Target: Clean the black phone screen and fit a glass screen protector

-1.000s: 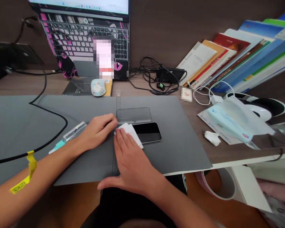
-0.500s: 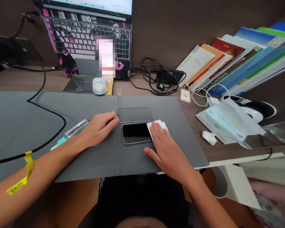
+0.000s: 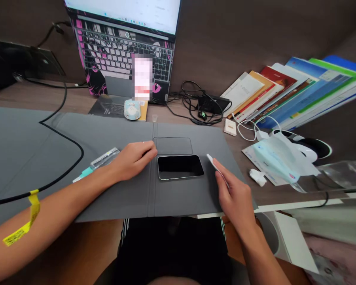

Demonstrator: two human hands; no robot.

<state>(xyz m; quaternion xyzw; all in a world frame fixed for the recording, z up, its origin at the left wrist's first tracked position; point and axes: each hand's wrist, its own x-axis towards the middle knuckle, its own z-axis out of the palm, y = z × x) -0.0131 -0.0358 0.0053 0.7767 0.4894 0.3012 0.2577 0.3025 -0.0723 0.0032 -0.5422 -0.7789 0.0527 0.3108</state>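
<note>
A smartphone [image 3: 180,167] with a dark screen lies face up on the grey mat [image 3: 184,202]. Just behind it is a thin clear rectangular sheet with a dark outline [image 3: 173,146], like a screen protector. My left hand [image 3: 139,157] rests on the mat in a loose fist, its knuckles at the sheet's left end; I see nothing in its fingers. To the right of the phone, apart from it, my right hand [image 3: 233,192] pinches a folded white wipe [image 3: 210,159] between thumb and fingers. Partly behind my left forearm lies a clear and teal bottle-like item [image 3: 105,157].
At the back stands a laptop [image 3: 118,51], with a patterned mouse [image 3: 132,109] in front. A black cable [image 3: 77,144] crosses the mat's left side. On the right are leaning books [image 3: 273,91], a pack of tissues [image 3: 277,156], a crumpled tissue [image 3: 258,177] and a small box [image 3: 230,127].
My right hand has lifted the white wipe off the phone's right end and moved right, turning on its side. The whole phone screen now shows. My left hand stays beside the clear sheet.
</note>
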